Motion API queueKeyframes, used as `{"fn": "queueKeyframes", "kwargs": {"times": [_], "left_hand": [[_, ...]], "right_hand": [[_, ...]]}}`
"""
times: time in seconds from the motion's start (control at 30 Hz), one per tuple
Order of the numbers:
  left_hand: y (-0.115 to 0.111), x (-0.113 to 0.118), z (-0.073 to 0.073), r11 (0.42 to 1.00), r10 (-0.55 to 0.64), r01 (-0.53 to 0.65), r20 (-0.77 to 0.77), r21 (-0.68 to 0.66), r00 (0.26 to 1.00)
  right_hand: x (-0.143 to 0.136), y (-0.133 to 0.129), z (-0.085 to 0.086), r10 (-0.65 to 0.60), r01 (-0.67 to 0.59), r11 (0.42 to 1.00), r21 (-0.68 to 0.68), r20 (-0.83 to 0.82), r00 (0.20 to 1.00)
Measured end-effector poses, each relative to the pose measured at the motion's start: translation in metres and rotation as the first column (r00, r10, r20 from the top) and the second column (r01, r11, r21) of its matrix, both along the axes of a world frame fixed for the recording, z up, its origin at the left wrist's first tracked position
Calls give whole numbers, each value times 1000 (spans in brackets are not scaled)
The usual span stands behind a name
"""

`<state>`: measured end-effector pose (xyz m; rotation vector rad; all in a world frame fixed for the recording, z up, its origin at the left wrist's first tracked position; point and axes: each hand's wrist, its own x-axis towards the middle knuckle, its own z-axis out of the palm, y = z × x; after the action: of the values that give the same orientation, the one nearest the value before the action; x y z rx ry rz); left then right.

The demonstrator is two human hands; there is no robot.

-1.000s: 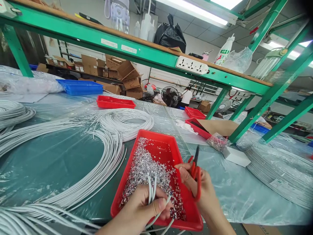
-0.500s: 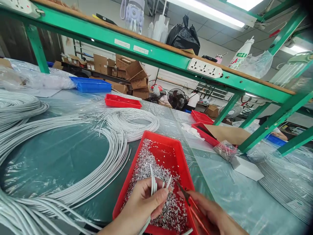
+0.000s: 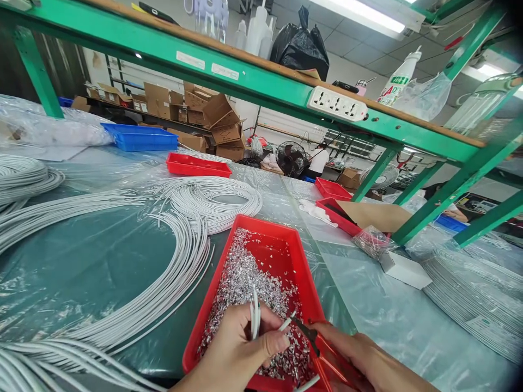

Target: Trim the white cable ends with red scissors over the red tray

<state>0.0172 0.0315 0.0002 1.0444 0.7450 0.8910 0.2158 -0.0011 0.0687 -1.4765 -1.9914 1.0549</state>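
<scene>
Red-handled scissors (image 3: pixel 322 351) in the right hand (image 3: pixel 368 362) have dropped from upright to point at one splayed wire end, while left hand (image 3: pixel 237 351) fingers (image 3: pixel 275 344) pinch the white wires (image 3: pixel 255 318) over the red tray (image 3: pixel 304 283), positioned for trimming.

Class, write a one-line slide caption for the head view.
Left hand pinches white cables over a red tray of silver scraps; right hand brings red-handled scissors to a cable end.
</scene>
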Motion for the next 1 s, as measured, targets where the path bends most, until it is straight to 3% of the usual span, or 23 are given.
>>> {"fn": "queueKeyframes", "kwargs": {"times": [0.13,0.27,0.33,0.47,0.53,0.63,0.73,0.8,0.9,1.0], "left_hand": [[6,-3,-13,957,-257,284,297,-51,920],[6,-5,-19,879,-327,439,439,-183,837],[3,-4,-16,888,-316,419,410,-189,856],[-2,2,-8,954,-252,277,197,-112,948],[-3,3,-6,973,-208,219,138,-70,968],[0,1,-4,987,-152,151,25,64,988],[6,-3,-1,977,-157,161,-45,142,987],[9,-4,0,980,-172,178,-75,93,982],[9,-2,0,983,-173,177,-69,43,982],[6,1,0,983,-114,134,-147,129,983]], "right_hand": [[-15,7,2,-82,83,997,1,-99,992],[-12,1,-8,-145,136,989,-58,-210,967],[-10,-3,-12,-199,174,978,-117,-260,945],[-23,0,-16,-276,198,956,-218,-422,864],[-34,7,-20,-271,130,950,-284,-546,792],[-43,18,-34,-219,-70,939,-337,-742,634],[-45,22,-46,-255,-190,896,-402,-815,520],[-46,20,-47,-292,-132,901,-412,-804,517],[-53,16,-38,-332,93,935,-344,-749,573],[-59,12,-27,-370,248,929,-275,-697,615]]}}
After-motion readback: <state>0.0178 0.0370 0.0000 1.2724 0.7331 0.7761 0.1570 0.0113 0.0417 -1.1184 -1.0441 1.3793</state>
